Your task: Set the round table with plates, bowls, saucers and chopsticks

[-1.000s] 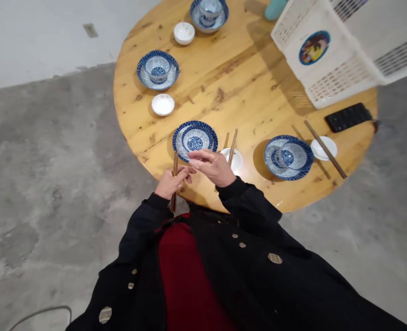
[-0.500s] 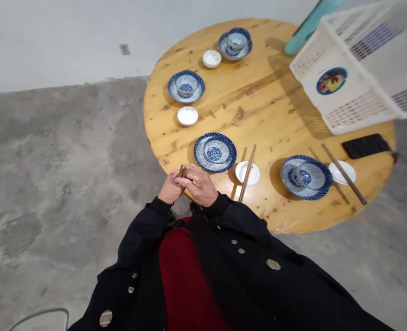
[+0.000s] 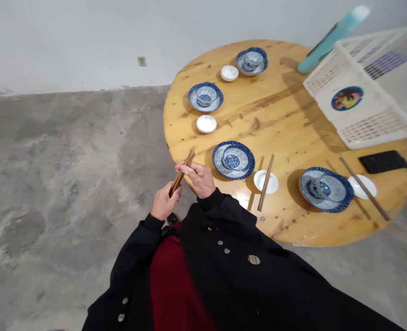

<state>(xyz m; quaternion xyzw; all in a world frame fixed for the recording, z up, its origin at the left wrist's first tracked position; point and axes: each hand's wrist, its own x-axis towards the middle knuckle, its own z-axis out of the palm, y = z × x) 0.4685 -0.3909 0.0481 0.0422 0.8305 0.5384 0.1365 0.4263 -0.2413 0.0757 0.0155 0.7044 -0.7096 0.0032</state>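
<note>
My left hand (image 3: 165, 200) is closed round the lower part of a bundle of brown chopsticks (image 3: 177, 182). Against the upper part of the same bundle, the thumb and fingers of my right hand (image 3: 202, 180) are pinched. Both hands are just off the near left edge of the round wooden table (image 3: 237, 110). Closest to my right hand is a blue-and-white plate (image 3: 218, 161) with a small bowl (image 3: 236, 157) on it. Right of that, a pair of chopsticks (image 3: 266, 184) lies across a small white dish (image 3: 272, 183).
Another plate with a bowl (image 3: 322, 186) stands at the right, beside chopsticks (image 3: 365, 189) on a white dish. Two more settings and white dishes (image 3: 206, 124) are farther back. A white basket (image 3: 348, 110), a teal cylinder (image 3: 330, 43) and a black phone (image 3: 382, 162) occupy the right side.
My hands were clasped together over the chopsticks; now the left sits lower and the right higher, with more of the bundle showing. The view has shifted, so the table appears farther right and lower.
</note>
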